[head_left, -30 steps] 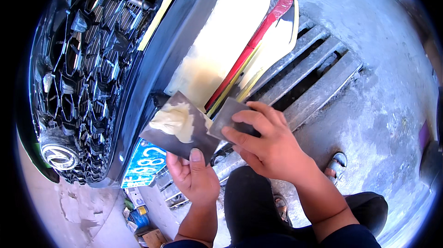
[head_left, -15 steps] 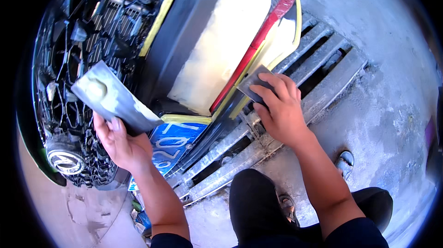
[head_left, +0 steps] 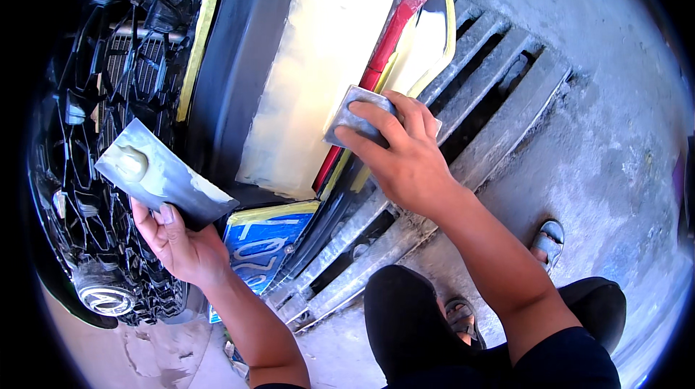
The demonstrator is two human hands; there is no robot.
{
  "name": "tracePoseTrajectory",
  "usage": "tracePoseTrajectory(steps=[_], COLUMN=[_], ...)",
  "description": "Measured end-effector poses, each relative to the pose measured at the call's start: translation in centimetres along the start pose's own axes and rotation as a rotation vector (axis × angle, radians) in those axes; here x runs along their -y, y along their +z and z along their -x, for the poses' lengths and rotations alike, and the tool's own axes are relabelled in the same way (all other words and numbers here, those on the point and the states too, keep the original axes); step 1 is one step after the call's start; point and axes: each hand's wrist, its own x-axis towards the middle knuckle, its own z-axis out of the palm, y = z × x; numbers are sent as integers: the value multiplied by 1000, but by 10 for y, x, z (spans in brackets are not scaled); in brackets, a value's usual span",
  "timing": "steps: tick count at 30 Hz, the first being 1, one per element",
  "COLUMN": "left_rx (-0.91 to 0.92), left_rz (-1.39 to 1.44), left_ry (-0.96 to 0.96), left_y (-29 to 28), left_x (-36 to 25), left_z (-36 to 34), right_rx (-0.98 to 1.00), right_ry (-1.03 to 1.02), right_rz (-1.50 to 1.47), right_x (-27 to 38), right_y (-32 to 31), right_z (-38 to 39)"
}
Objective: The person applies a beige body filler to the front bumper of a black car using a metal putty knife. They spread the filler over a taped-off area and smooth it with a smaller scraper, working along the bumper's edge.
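Note:
My left hand (head_left: 181, 244) pinches the lower edge of a flat grey plate (head_left: 177, 186), which carries a dollop of cream-coloured putty (head_left: 131, 164) near its far left end. In my right hand (head_left: 405, 150) is a flat grey putty spreader (head_left: 360, 115), gripped with the fingers on top. It lies over the right edge of a broad putty-coated patch (head_left: 304, 85) on the car bumper (head_left: 242, 48), across the red tape strip (head_left: 394, 56). Whether its edge touches the putty I cannot tell. A second, smaller putty patch (head_left: 418, 48) lies right of the red tape.
A black front grille (head_left: 94, 229) with a round emblem (head_left: 106, 300) fills the left side. Yellow masking tape (head_left: 199, 38) borders the work area. Below the bumper sits a blue licence plate (head_left: 264, 244). A slatted metal floor grate (head_left: 478, 114) runs beneath, beside my knees and sandalled feet.
My right hand with the spreader has moved left and slightly up, from the yellow-taped edge onto the red tape and putty border. The view has shifted a little; the left hand still holds the plate.

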Motion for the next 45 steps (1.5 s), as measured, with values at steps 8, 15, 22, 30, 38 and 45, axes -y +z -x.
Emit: tracePoseTrajectory(steps=[8, 15, 22, 30, 38, 45], left_rx=[6, -16, -5, 1, -21, -52], left_rz=[-10, -39, -30, -25, -23, -12], left_ry=[-19, -19, -28, -40, -43, -62], left_y=[-1, -1, 0, 1, 1, 7], left_x=[0, 0, -1, -1, -2, -5], left_z=[-1, -2, -1, -2, -1, -1], right_rx=[20, 30, 31, 38, 32, 32], right_ry=[41, -7, 0, -8, -19, 20], right_rz=[-50, -41, -26, -29, -48, -15], right_x=[0, -2, -4, -3, -9, 7], right_y=[9, -7, -4, -3, -11, 10], right_z=[18, -8, 5, -8, -5, 8])
